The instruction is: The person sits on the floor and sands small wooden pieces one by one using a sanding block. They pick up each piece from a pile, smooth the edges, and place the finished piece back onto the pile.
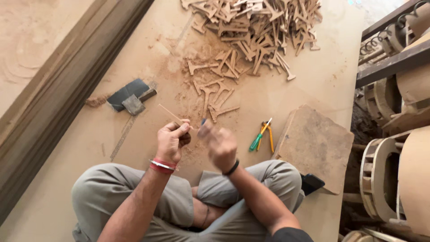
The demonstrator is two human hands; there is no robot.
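A thin stick [172, 115] of pale bare wood, a heap of matt fibreboard cutouts [253, 27], loose powdery sawdust [197, 85], a rough dusty board [316, 145], glossy green and orange plastic tools [262, 136] and dark gritty sandpaper [127, 94] lie on the smooth matt brown floor [313, 76].

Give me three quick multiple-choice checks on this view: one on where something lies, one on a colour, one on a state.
1. Where do the green and orange tools lie?
A. Between the right hand and the square board
B. On the heap of cut wooden pieces
C. On the dark sanding block

2. What colour is the band on the left wrist?
A. Blue
B. Red
C. Yellow

3. What is the left hand doing?
A. Lying flat and empty
B. Pinching a thin wooden stick
C. Gripping the square board

Answers: 1 A, they sit on the floor just left of the board. 2 B, red bands circle that wrist. 3 B, the stick juts up-left from its grip.
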